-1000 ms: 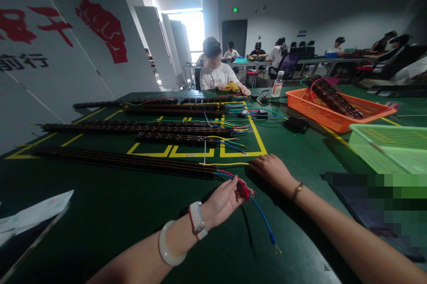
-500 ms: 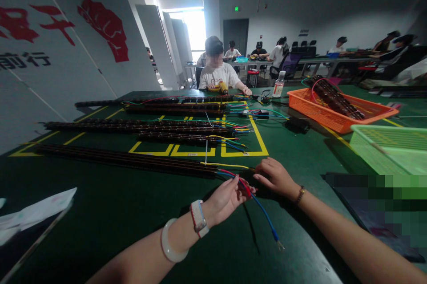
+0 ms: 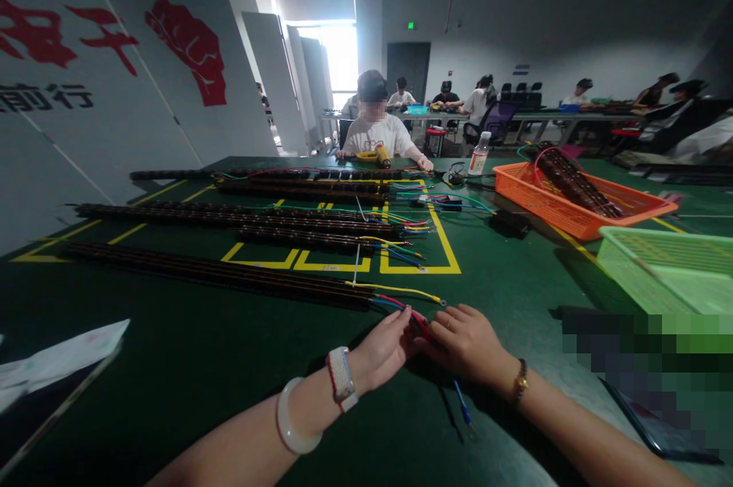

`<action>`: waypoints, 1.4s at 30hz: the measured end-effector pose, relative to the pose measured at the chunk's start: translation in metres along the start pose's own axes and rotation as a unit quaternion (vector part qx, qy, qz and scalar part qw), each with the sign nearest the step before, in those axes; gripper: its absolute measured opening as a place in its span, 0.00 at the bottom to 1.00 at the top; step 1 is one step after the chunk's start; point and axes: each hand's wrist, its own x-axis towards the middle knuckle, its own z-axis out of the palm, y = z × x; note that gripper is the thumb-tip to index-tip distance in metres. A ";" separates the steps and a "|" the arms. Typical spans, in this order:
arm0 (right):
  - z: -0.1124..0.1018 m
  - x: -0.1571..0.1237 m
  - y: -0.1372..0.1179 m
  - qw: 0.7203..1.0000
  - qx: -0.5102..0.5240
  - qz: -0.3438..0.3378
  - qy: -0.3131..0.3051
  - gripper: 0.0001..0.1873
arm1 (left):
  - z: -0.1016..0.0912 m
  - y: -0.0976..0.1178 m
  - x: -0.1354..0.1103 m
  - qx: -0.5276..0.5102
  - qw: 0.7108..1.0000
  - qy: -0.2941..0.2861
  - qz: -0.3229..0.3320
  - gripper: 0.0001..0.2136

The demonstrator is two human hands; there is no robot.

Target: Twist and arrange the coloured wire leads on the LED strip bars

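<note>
My left hand (image 3: 391, 346) is closed in a pinch on the red and blue wires (image 3: 392, 302) that come out of the end of a long dark wire bundle (image 3: 229, 275). Beside it, fingers curled, my right hand (image 3: 466, 338) grips the same wires; its fingertips are partly hidden behind the knuckles. Below the right hand hangs the free end of the blue wire, with a fork-like terminal (image 3: 470, 430). A yellow wire (image 3: 409, 291) with a ring terminal lies loose just above both hands. A white tie (image 3: 356, 266) stands up from the bundle near its end.
More dark bundles (image 3: 240, 216) with coloured wire ends lie farther back. An orange basket (image 3: 578, 216) holding a bundle and a green basket (image 3: 647, 273) stand at right. A dark phone-like slab (image 3: 658, 426) is near my right forearm. Across the table a person sits by a yellow heat gun (image 3: 381, 157).
My right hand has moved from the yellow wire's tip down and left onto the red and blue wires. The left hand keeps its pinch. The view has tilted slightly.
</note>
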 end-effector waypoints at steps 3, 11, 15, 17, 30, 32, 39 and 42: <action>-0.001 -0.001 0.007 1.000 -0.019 0.015 -0.002 0.15 | -0.001 -0.001 0.001 -0.012 0.999 -0.029 0.006 0.08; 0.007 -0.007 0.030 0.993 -0.033 0.099 -0.046 0.16 | -0.001 -0.001 -0.002 0.029 0.999 -0.027 0.004 0.12; 0.015 -0.006 0.033 0.988 -0.027 0.127 -0.083 0.15 | 0.000 0.000 -0.004 0.016 1.000 -0.010 0.002 0.13; 0.020 -0.005 0.034 0.986 -0.021 0.132 -0.095 0.15 | 0.001 -0.001 -0.004 0.015 1.000 -0.011 0.005 0.13; 0.022 -0.006 0.036 0.984 -0.024 0.117 -0.131 0.13 | 0.002 0.001 -0.004 0.022 1.000 -0.011 -0.001 0.14; 0.021 -0.007 0.036 0.984 -0.017 0.117 -0.136 0.13 | 0.002 0.001 -0.004 0.023 1.000 -0.014 -0.004 0.15; 0.020 -0.010 0.037 0.984 0.003 0.108 -0.139 0.13 | 0.000 0.001 -0.002 0.025 1.000 -0.017 -0.005 0.15; 0.018 -0.010 0.038 0.985 0.013 0.105 -0.139 0.13 | 0.000 0.001 -0.002 0.026 1.000 -0.017 -0.005 0.14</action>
